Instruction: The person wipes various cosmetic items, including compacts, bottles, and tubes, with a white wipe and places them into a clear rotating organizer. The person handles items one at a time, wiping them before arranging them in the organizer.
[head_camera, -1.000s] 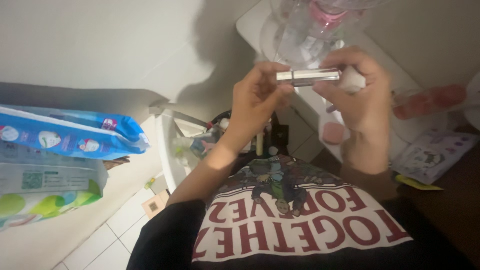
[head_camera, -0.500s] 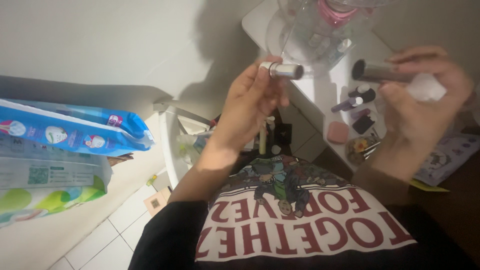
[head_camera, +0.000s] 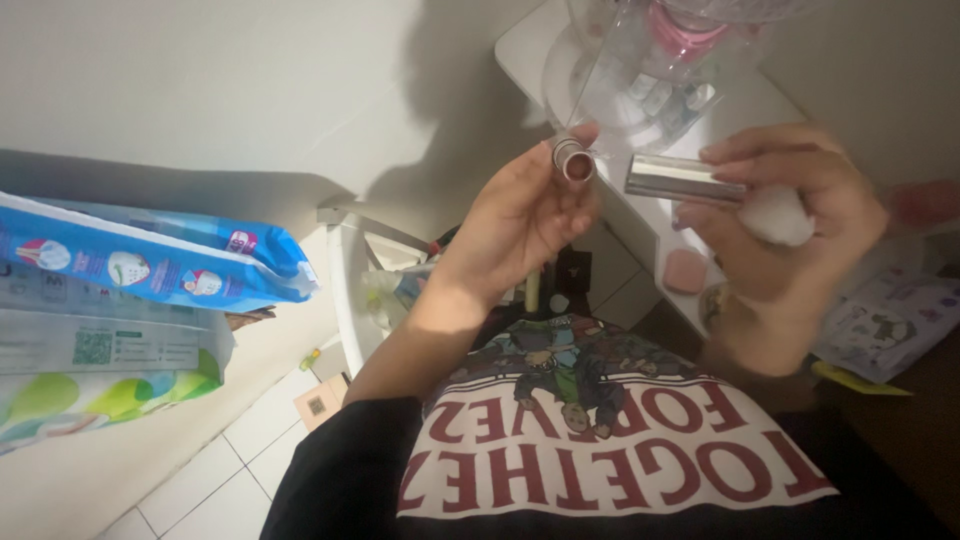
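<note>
The left hand (head_camera: 520, 225) sits just left of centre, fingers curled round a small lipstick base (head_camera: 572, 160) whose open end faces the camera, pinched between thumb and fingertips at the hand's one o'clock. At three o'clock from it, close but apart, the right hand (head_camera: 790, 240) grips a silver cap (head_camera: 685, 180) lying level, its near end pointing at the base; the fingers close over the cap's far end. The same hand also presses a white cotton pad (head_camera: 775, 215) against the palm, just below the cap. At twelve o'clock from both hands stands a clear plastic organiser (head_camera: 650, 80) on a white shelf (head_camera: 520, 50). A pink compact (head_camera: 686, 270) lies at six o'clock from the cap. At nine o'clock, well apart, blue tissue packs (head_camera: 150, 265) are stacked.
</note>
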